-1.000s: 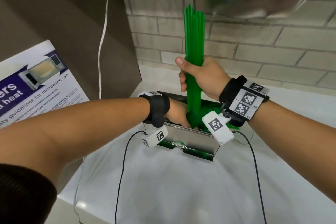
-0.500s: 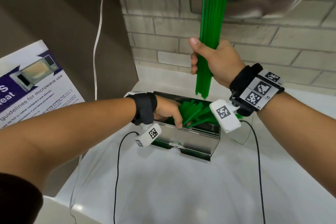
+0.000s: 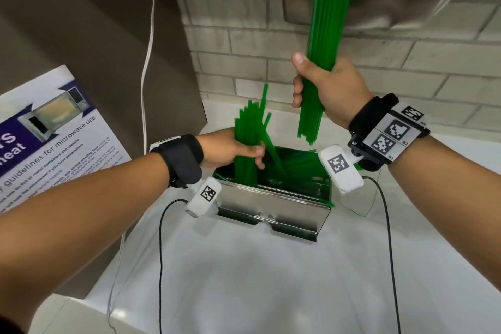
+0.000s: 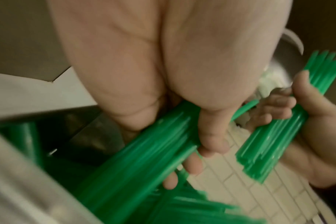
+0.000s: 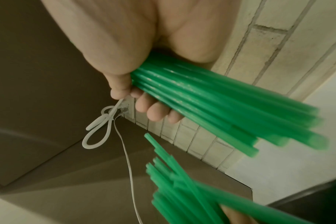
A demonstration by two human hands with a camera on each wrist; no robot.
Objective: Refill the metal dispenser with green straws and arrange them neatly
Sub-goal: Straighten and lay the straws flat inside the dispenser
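Note:
The metal dispenser (image 3: 273,206) stands open-topped on the white counter, with loose green straws (image 3: 301,168) lying inside. My left hand (image 3: 230,149) grips a bundle of green straws (image 3: 248,138) upright at the dispenser's left end, their lower ends still inside the box. The left wrist view shows the same left-hand bundle (image 4: 144,151) under my curled fingers (image 4: 211,139). My right hand (image 3: 325,87) holds a second, longer bundle (image 3: 322,43) upright well above the dispenser, clear of it. In the right wrist view that right-hand bundle (image 5: 211,103) runs through my closed fist.
A brick wall (image 3: 406,68) rises close behind the dispenser. A microwave guideline sign (image 3: 51,141) stands at the left beside a brown panel (image 3: 81,35). White cords (image 3: 147,49) hang down the corner. Thin black cables (image 3: 390,252) trail across the white counter (image 3: 244,279).
My right hand has lifted its straw bundle up and to the right, out of the dispenser. My left hand has closed around a second bundle and raised it upright.

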